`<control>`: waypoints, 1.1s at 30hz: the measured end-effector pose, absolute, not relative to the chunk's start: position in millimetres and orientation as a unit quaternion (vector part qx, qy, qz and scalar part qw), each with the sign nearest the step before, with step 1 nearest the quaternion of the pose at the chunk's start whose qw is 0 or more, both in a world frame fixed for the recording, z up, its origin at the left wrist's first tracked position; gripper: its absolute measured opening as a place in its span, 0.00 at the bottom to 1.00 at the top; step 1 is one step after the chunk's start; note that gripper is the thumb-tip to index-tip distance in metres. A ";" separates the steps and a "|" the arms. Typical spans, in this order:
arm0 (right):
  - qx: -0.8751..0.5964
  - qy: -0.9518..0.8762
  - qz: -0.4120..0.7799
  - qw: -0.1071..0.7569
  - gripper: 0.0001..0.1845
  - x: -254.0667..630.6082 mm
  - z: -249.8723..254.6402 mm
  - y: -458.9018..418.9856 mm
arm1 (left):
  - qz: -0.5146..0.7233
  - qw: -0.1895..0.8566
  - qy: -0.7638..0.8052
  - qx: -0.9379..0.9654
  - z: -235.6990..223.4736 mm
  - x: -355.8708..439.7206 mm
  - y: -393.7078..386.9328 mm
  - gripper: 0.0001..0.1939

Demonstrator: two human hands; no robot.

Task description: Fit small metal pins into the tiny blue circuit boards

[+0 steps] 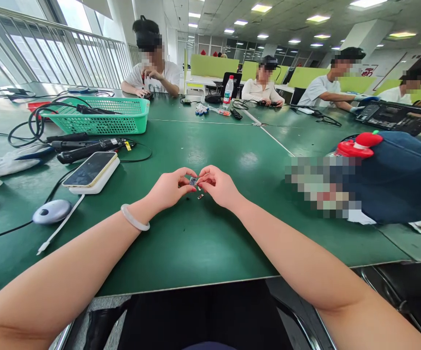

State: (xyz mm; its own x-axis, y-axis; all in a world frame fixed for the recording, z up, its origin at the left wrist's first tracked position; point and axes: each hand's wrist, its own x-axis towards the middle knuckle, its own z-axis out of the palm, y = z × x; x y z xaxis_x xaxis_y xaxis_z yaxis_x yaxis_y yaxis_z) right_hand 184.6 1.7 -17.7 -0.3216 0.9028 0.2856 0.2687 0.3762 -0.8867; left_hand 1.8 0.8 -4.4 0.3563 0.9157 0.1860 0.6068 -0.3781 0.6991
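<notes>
A tiny dark-blue circuit board (pixel 193 181) with light specks sits between my two hands, just above the green table (pixel 152 253). My left hand (pixel 170 188) pinches its left side between thumb and fingers; a white bangle circles that wrist. From the other side my right hand (pixel 218 186) has its fingertips closed at the board's right edge. The exact hold of the right fingertips is too small to see well. Just below the fingers lies a small dark-and-light piece (pixel 200 196), its kind unclear.
To my left are a phone (pixel 91 170) on a white block, a grey oval device (pixel 52 212), cables and a green basket (pixel 104 114). A dark blue bag (pixel 407 175) lies at right. A bottle (pixel 228 92) stands farther back. Several people sit around the table.
</notes>
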 end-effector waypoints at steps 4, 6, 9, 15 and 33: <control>-0.416 -0.725 0.355 0.418 0.08 184.0 -14.7 -1.0 | 0.279 0.221 0.496 0.792 -1.7 2.3 0.0 0.15; -0.421 -0.731 0.340 0.415 0.07 183.2 -12.6 -3.2 | 0.273 0.215 0.497 0.795 -0.9 2.9 -0.4 0.15; -0.425 -0.741 0.316 0.412 0.07 182.2 -10.0 -6.6 | 0.270 0.211 0.496 0.798 0.5 3.4 -1.5 0.15; -0.427 -0.761 0.276 0.403 0.08 182.2 -8.3 -9.2 | 0.269 0.196 0.492 0.804 2.0 3.1 -2.2 0.15; -0.423 -0.767 0.264 0.404 0.11 182.7 -8.8 -9.6 | 0.284 0.225 0.451 0.815 0.2 2.6 -3.9 0.12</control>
